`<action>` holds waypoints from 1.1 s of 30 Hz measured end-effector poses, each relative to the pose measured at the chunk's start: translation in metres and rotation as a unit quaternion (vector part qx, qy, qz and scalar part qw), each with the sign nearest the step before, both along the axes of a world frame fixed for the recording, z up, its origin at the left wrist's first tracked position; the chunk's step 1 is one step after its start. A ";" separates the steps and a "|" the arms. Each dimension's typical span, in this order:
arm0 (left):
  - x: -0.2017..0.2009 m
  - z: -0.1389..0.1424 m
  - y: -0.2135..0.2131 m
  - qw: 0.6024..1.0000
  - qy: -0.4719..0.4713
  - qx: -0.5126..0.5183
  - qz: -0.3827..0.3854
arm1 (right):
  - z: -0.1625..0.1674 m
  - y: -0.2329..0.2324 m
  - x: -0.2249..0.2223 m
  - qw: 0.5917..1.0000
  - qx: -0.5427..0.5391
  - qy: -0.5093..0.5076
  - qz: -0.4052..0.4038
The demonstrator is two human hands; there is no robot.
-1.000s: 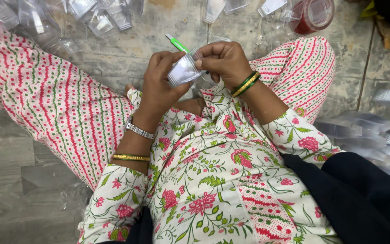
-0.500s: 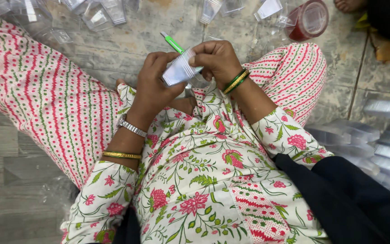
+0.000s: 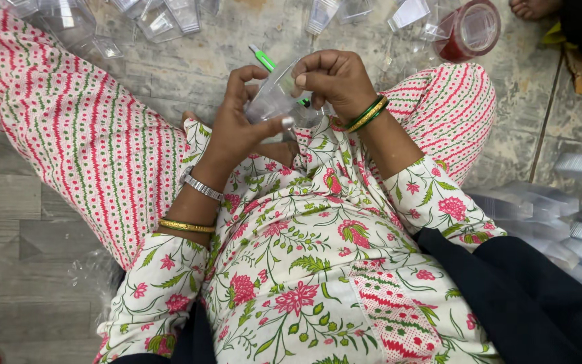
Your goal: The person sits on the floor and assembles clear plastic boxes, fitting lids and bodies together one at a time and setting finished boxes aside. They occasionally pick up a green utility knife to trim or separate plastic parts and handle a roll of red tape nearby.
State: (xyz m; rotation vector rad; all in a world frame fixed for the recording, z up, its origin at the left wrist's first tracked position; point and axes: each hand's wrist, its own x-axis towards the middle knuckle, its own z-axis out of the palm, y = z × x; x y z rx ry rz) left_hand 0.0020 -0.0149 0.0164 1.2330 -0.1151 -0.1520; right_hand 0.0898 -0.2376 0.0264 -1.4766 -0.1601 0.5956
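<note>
Head view: both hands (image 3: 284,111) still gripping clear pouch (image 3: 271,101), white label gone vs. earlier.

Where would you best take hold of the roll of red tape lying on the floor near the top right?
Probably by its rim: the tape roll lies tilted on the floor with its open centre facing up toward the camera. Fingers could come from above, one inside the hole and one on the outer red band. Clear packets crowd its left edge, so the right side looks freer.
</note>
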 end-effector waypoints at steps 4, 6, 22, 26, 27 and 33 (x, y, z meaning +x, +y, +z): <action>-0.002 -0.003 0.003 0.992 0.116 0.014 0.042 | 0.003 0.000 -0.002 0.999 0.037 0.005 0.014; 0.001 -0.007 0.002 0.987 0.141 0.027 0.070 | 0.005 0.001 -0.003 1.000 0.013 0.003 0.016; 0.001 -0.014 0.005 0.994 0.088 0.014 0.069 | -0.002 0.001 -0.004 0.998 0.054 0.030 0.002; -0.002 -0.008 0.006 0.995 0.081 0.025 0.055 | -0.007 0.000 -0.005 0.998 0.056 0.036 0.014; -0.002 -0.007 0.007 0.995 0.080 0.030 0.053 | -0.008 0.001 -0.005 0.998 0.054 0.038 0.012; -0.002 -0.008 0.007 0.998 0.052 0.001 0.021 | -0.018 0.006 -0.014 0.996 0.030 0.044 0.067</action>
